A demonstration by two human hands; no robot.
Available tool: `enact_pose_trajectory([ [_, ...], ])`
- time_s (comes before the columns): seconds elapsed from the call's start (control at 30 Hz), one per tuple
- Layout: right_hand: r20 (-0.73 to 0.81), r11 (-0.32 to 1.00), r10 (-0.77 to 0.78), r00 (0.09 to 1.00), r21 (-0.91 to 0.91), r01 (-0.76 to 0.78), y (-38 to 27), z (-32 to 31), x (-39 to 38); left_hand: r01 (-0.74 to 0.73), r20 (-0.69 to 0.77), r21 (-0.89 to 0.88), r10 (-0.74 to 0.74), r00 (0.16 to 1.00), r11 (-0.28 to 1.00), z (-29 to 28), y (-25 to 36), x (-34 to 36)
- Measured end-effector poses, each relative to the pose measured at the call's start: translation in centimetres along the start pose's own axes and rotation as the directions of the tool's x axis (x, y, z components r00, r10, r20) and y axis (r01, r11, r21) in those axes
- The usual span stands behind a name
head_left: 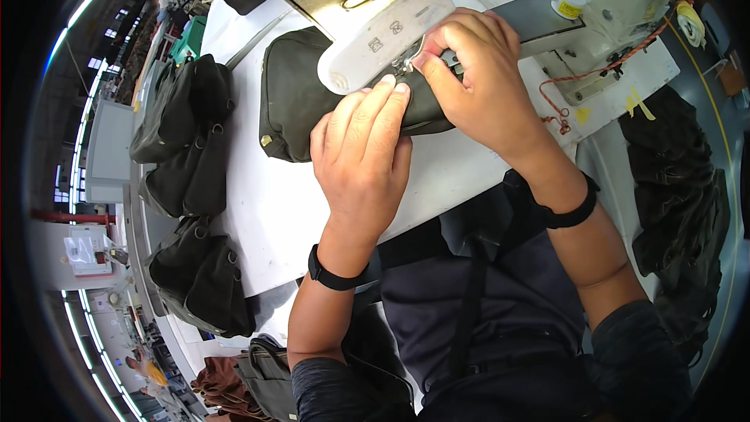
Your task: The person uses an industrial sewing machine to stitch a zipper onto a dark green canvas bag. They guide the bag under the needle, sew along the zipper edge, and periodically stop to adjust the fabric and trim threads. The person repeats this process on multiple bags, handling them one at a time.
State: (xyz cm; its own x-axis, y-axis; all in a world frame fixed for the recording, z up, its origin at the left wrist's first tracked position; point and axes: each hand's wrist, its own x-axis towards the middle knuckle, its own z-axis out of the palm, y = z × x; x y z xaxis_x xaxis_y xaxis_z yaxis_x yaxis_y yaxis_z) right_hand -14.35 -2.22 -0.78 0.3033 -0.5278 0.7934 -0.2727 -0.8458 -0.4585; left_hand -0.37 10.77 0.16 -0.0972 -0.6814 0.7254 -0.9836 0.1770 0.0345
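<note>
A dark olive fabric bag piece [293, 98] lies on the white sewing table [266, 203], under the white arm of a sewing machine [375, 39]. My left hand [361, 152] lies flat on the fabric, fingertips pressing it just in front of the machine's arm. My right hand [476, 82] pinches the fabric's edge by the needle area, fingers curled around it. The needle itself is hidden behind my right hand. Both wrists wear black bands.
Several finished dark bags [187, 141] are stacked along the table's left edge, more [199, 277] lower down. A pile of dark fabric [680, 187] hangs at the right. A thread spool [568, 1] sits on the machine bed. Another person [148, 371] is far off at lower left.
</note>
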Motion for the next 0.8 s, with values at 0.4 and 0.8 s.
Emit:
enact_pose_trajectory([
  [0.4, -0.045, 1.0, -0.018, 0.999, 0.012, 0.019, 0.23, 0.44, -0.07, -0.038, -0.071, 0.022, 0.039, 0.997, 0.999, 0.8, -0.39, -0.38],
  [0.8, -0.048, 1.0, 0.005, 0.999, -0.002, -0.005, 0.06, 0.5, 0.25, -0.053, -0.044, -0.021, 0.052, 0.998, 0.998, 0.62, -0.88, 0.26],
])
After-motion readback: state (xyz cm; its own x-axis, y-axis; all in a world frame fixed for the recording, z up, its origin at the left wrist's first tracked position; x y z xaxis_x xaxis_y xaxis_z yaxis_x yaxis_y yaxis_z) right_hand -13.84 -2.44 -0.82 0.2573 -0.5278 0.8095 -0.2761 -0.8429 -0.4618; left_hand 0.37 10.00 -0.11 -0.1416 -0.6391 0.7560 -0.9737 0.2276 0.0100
